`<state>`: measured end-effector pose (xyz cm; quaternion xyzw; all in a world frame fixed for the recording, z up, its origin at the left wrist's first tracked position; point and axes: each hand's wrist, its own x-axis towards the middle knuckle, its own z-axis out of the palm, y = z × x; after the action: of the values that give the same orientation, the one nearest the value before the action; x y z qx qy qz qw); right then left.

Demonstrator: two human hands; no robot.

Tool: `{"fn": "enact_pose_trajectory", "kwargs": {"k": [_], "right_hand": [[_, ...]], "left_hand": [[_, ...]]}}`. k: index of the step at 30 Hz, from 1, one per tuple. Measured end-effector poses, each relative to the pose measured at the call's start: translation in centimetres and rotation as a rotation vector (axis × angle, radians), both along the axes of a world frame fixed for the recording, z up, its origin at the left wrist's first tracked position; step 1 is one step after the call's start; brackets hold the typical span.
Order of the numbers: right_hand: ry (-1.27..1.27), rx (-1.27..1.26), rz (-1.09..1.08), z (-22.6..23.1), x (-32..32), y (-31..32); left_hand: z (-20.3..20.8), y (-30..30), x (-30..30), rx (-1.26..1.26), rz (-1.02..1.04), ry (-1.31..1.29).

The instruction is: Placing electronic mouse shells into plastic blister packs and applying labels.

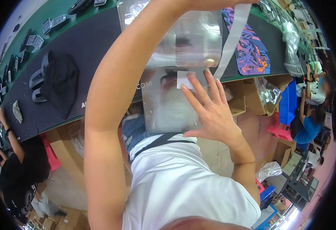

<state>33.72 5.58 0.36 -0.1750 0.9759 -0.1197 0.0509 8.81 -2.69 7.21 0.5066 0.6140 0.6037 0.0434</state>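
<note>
Clear plastic bag (175,76) hangs above the surface (99,42). Right hand (210,111), fingers spread, presses its white label (185,79); left hand's grip is out of frame. Uneven pressure may wrinkle the label.

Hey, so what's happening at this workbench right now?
A person in a white shirt holds a clear plastic bag up in front of them. The right hand lies flat against its lower part, fingertips at a small white label. The left arm reaches up to the bag's top; that hand is out of view. Behind lie a dark mat with a black cloth item and a colourful printed pad.
</note>
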Motion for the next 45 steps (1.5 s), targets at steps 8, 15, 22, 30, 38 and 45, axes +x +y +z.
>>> {"fn": "enact_pose_trajectory", "kwargs": {"k": [8, 15, 22, 30, 38, 45], "right_hand": [[0.027, -0.278, 0.155, 1.0, -0.9, 2.7], [0.261, -1.152, -0.471, -3.7, -4.1, 2.0], [0.504, -1.102, -0.459, -3.7, -6.9, -0.8], [0.372, -0.626, 0.049, -4.3, -9.3, 3.1], [0.151, -0.821, 0.095, -4.5, -9.2, 5.2], [0.128, -0.974, -0.324, -4.3, -10.0, 1.9]], "left_hand": [[0.9, -1.0, 2.4, -0.478, 0.202, 0.399], [2.9, -1.3, 6.5, -0.683, 0.397, 0.519], [0.3, -1.4, 15.5, -0.274, 0.870, 1.059], [-3.4, -6.4, 24.3, -0.029, 0.403, 0.666], [-4.5, -10.8, 9.2, -0.144, 0.925, 0.484], [-8.8, -9.9, 4.6, -0.154, 0.924, 0.397]]}}
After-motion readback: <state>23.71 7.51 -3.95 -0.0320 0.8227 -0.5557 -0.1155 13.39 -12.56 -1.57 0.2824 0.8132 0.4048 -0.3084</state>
